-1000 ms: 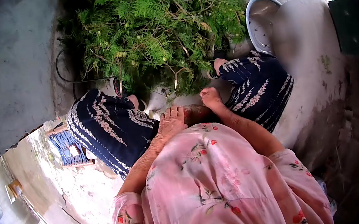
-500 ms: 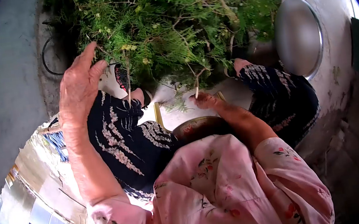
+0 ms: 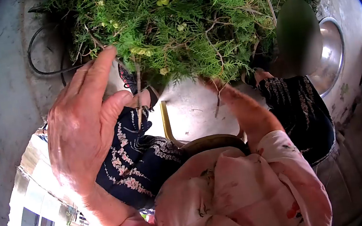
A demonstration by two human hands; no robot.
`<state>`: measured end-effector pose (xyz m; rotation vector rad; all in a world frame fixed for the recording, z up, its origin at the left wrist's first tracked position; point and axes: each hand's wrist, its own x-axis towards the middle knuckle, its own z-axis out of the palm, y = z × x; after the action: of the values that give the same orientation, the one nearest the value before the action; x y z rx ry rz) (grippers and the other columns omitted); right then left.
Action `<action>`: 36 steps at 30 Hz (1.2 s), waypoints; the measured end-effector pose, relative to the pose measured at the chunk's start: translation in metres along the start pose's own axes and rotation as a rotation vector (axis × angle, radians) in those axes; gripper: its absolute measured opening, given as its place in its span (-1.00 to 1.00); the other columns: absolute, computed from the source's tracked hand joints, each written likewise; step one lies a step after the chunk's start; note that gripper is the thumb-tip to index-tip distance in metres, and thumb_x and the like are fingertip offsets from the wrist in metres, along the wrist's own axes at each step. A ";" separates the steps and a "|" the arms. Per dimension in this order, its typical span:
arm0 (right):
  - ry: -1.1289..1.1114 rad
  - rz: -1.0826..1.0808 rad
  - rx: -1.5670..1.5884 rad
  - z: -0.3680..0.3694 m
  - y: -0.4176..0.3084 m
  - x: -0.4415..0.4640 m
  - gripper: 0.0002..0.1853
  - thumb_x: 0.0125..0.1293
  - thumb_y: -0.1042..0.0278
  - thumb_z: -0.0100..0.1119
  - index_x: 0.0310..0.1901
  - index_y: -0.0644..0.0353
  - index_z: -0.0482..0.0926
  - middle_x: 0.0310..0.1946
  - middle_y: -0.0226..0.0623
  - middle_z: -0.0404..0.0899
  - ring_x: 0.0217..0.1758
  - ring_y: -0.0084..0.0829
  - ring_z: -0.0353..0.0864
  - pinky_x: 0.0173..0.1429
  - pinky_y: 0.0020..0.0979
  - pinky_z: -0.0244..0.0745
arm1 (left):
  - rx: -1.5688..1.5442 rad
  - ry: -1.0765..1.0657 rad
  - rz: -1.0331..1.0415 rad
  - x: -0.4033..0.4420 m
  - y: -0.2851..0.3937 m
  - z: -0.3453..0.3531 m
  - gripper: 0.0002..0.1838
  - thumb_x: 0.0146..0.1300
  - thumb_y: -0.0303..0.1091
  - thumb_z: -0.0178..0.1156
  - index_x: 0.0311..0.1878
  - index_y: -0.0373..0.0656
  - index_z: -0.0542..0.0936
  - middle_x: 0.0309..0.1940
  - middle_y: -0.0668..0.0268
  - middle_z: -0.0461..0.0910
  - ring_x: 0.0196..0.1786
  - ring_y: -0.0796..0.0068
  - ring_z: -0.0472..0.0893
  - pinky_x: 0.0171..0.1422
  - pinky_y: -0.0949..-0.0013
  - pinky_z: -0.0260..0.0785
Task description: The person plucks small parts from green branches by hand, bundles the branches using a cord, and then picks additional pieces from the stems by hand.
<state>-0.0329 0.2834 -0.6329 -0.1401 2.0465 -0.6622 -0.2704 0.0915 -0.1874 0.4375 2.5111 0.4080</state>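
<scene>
A large heap of green conifer branches [image 3: 171, 36], with flat sprays and small pale cones, fills the top of the view. My left hand [image 3: 82, 110] is raised at the heap's left edge, fingers stretched out and thumb apart, its fingertips close to a brown twig [image 3: 94, 37]. It grips nothing that I can see. Beside its thumb a bare cut stem [image 3: 139, 98] hangs down from the heap. My right hand [image 3: 214, 83] reaches in under the lower edge of the foliage, and its fingers are hidden there. Another thin stem [image 3: 218, 101] hangs in front of that wrist.
My knees in dark patterned trousers [image 3: 297, 111] stand on both sides. Between them is a low seat with a yellowish frame [image 3: 166, 119]. A shiny metal basin [image 3: 331, 56] lies at the right, partly behind a blurred patch. A black cable [image 3: 32, 59] loops at the left.
My right hand has moved forward from near a stem end to beneath the foliage. The left hand appears larger and a little lower, still spread. The view has shifted, so the heap looks closer.
</scene>
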 end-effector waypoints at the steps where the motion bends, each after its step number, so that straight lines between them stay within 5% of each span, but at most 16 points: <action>1: 0.053 0.045 -0.025 -0.023 0.017 0.003 -0.60 0.15 0.40 -0.14 0.07 0.06 0.36 -0.17 -0.13 0.52 -0.23 -0.24 0.55 -0.11 -0.30 0.45 | 0.000 -0.022 -0.013 0.001 0.002 0.001 -0.50 0.17 -0.14 0.13 0.14 -0.16 0.38 -0.03 0.07 0.49 0.00 0.11 0.51 0.01 0.27 0.35; 8: 0.205 0.246 -0.092 -0.116 0.076 -0.002 -0.67 0.14 0.37 -0.09 -0.03 0.09 0.42 -0.24 -0.14 0.54 -0.24 -0.22 0.55 -0.14 -0.30 0.47 | 0.004 -0.007 0.051 -0.001 -0.001 0.004 -0.50 0.16 -0.16 0.14 0.14 -0.17 0.39 -0.02 0.09 0.49 0.01 0.13 0.51 0.02 0.29 0.35; 9: 0.212 0.245 -0.085 -0.125 0.077 0.007 -0.68 0.13 0.36 -0.08 -0.04 0.10 0.43 -0.25 -0.15 0.54 -0.24 -0.21 0.55 -0.15 -0.30 0.47 | 0.036 0.048 0.108 0.000 -0.002 0.007 -0.52 0.14 -0.20 0.14 0.12 -0.17 0.39 -0.12 0.11 0.49 -0.12 0.10 0.50 -0.08 0.25 0.36; 10: 0.206 0.231 -0.069 -0.123 0.072 0.008 -0.69 0.13 0.36 -0.07 -0.06 0.10 0.44 -0.26 -0.15 0.55 -0.24 -0.21 0.55 -0.15 -0.30 0.47 | 0.069 0.101 0.164 0.000 -0.003 0.009 -0.53 0.12 -0.24 0.14 0.11 -0.17 0.39 -0.23 0.13 0.50 -0.26 0.07 0.50 -0.18 0.21 0.37; 21: 0.213 0.163 0.146 -0.087 0.002 -0.051 -0.77 0.10 0.31 0.01 -0.22 0.15 0.54 -0.37 -0.18 0.58 -0.26 -0.17 0.56 -0.20 -0.30 0.49 | 0.061 0.163 0.206 0.004 0.002 -0.008 -0.64 0.16 -0.31 0.08 0.03 -0.21 0.42 -0.20 0.05 0.51 -0.17 -0.02 0.48 -0.17 0.11 0.33; 27: 0.665 0.291 0.146 -0.098 -0.038 -0.135 -0.88 0.01 0.37 0.05 -0.53 0.18 0.55 -0.49 -0.22 0.55 -0.39 -0.16 0.53 -0.35 -0.31 0.44 | 0.154 0.160 0.217 0.012 0.006 0.012 -0.66 0.15 -0.23 0.07 -0.04 -0.18 0.43 -0.25 0.07 0.54 -0.15 0.04 0.51 -0.12 0.11 0.35; 34: 0.876 0.160 0.418 -0.154 -0.047 -0.187 -0.86 0.05 0.33 0.04 -0.42 0.06 0.61 -0.39 -0.15 0.57 -0.26 -0.07 0.54 -0.19 -0.25 0.47 | 0.213 0.161 0.271 -0.002 0.013 0.037 -0.57 0.13 -0.17 0.11 0.05 -0.12 0.39 -0.22 0.09 0.53 -0.09 0.04 0.50 -0.02 0.11 0.35; 36: 0.946 0.151 0.566 -0.159 -0.043 -0.189 -0.87 0.06 0.37 0.03 -0.43 0.07 0.61 -0.40 -0.15 0.57 -0.26 -0.08 0.55 -0.19 -0.26 0.47 | 0.255 0.270 0.291 -0.017 0.024 0.041 -0.54 0.11 -0.13 0.15 0.04 -0.13 0.38 -0.25 0.09 0.54 -0.20 0.10 0.56 -0.17 0.17 0.44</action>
<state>-0.0675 0.3770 -0.4025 0.7862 2.5835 -1.3501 -0.2278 0.1145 -0.2034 0.9097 2.7814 0.2692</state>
